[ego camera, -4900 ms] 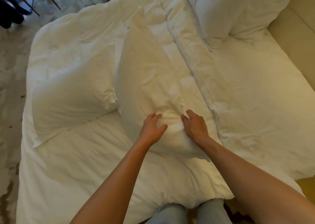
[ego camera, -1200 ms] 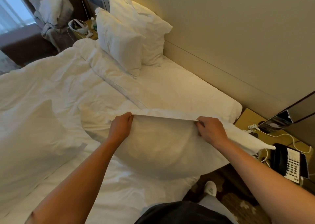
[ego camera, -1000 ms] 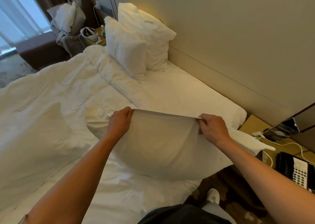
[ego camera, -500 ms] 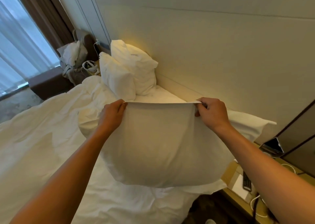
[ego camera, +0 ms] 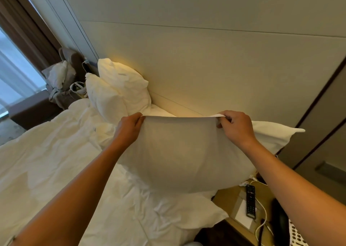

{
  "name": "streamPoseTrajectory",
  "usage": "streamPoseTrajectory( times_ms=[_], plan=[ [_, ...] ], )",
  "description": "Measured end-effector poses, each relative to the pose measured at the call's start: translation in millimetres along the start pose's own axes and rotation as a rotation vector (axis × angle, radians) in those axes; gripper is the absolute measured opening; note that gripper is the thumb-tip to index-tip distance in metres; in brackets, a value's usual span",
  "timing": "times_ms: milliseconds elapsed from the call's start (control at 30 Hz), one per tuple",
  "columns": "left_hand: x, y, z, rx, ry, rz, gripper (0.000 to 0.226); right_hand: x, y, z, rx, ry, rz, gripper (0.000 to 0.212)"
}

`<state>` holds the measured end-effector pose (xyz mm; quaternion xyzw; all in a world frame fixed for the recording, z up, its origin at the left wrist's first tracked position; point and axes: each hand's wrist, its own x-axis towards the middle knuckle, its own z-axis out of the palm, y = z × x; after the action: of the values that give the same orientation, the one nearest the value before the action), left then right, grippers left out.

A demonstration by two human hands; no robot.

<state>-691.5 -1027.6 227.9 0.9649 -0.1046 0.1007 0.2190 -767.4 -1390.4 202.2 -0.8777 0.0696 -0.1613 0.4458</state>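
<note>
Lower left of frame, nearest me: rumpled white duvet (ego camera: 56, 161) covers the bed. Lower right: bedside table (ego camera: 228, 202) with a black remote (ego camera: 250, 200) and a white cable on it. Centre of frame: the pillow (ego camera: 187, 156) hangs upright in the air in front of me, above the duvet's right edge, one far corner poking out to the right. Left hand (ego camera: 129, 131) has its fingers curled over the top edge at the left end. Right hand (ego camera: 236, 127) pinches the same edge at the right end between thumb and fingers. Hands are kept well apart, so the edge runs taut and level. Probable reason: hung by its top, the filling drops and evens out before I set it down. Beyond, centre left: two pillows (ego camera: 119, 88) propped against the headboard panel (ego camera: 206, 67), likely where this one goes. Versus 4.9 s ago: the pillow lay flat on the duvet under both hands. Versus 1.2 s ago: its lower end rested on the bed; now it is lifted clear.
</note>
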Motion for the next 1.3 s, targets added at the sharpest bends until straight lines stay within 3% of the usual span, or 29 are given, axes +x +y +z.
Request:
streamPoseTrajectory(
  times_ms=[267, 700, 833, 967, 1167, 1300],
  plan=[
    [69.8, 0.7, 25.8, -0.023, -0.003, 0.067, 0.033, 41.4, 19.3, 8.9, -0.013, 0.019, 0.05, 0.025],
    [209.9, -58.1, 44.8, -0.048, -0.028, 0.154, 0.032, 119.7, 0.0, 71.7, -0.066, 0.145, 0.12, 0.03],
    [222.2, -83.9, 83.3, 0.0, -0.096, 0.14, 0.033, 118.9, 25.3, 101.8, -0.114, 0.086, 0.251, 0.034],
    [210.2, -107.9, 135.0, 0.029, -0.261, 0.109, 0.029, 104.1, 58.3, 134.5, -0.183, -0.03, 0.342, 0.029],
    [218.5, -122.7, 178.2, -0.045, -0.251, 0.043, 0.034, 116.5, 79.6, 156.8, -0.295, -0.02, 0.294, 0.025],
    [232.0, -130.2, 192.1, -0.091, -0.331, 0.045, 0.033, 132.4, 83.1, 164.2, -0.462, -0.022, 0.242, 0.024]
  ],
)
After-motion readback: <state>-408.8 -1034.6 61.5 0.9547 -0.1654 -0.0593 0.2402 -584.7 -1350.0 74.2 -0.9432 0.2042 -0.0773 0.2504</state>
